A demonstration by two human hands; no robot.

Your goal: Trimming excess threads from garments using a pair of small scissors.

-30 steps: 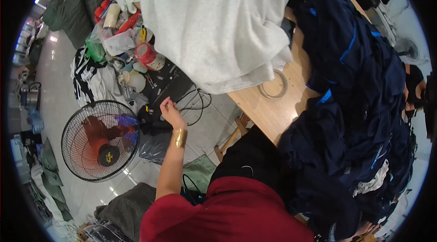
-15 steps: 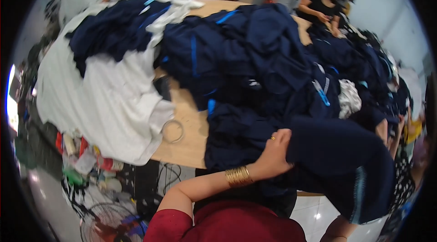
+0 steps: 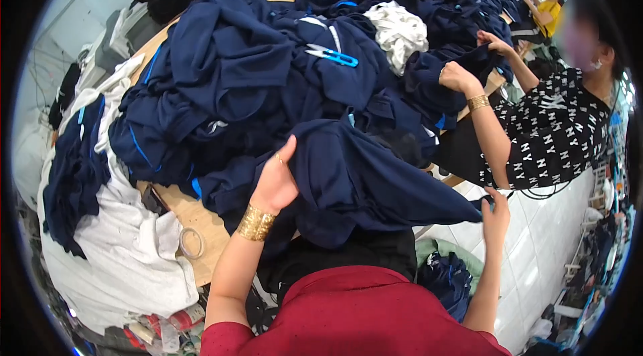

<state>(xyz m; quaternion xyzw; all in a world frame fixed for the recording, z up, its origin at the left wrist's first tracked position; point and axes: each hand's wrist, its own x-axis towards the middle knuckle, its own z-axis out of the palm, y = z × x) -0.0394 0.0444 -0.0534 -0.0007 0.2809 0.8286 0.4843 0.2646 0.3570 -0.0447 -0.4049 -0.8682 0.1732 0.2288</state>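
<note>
A navy blue garment (image 3: 375, 172) stretches between my two hands at the table's near edge. My left hand (image 3: 276, 182), with gold bangles at the wrist, grips its left side; the thumb points up and the other fingers are partly hidden by the cloth. Out to the right, my right hand (image 3: 495, 219) pinches the garment's narrow end and pulls it taut. Just beyond lies a large heap of navy garments (image 3: 214, 68). On that heap rest thread snips (image 3: 335, 55) with blue handles.
A co-worker (image 3: 549, 121) in a black patterned top handles navy cloth at my right. A bundle of white cloth (image 3: 396, 31) sits on the heap. At left, white fabric (image 3: 127, 255) drapes over the table, beside a tape roll (image 3: 191, 243). A green sack (image 3: 462, 252) stands below.
The view has swung to the right, bringing the co-worker into fuller sight. The garment, earlier raised and draped over my right arm, is now lower and drawn out between my hands.
</note>
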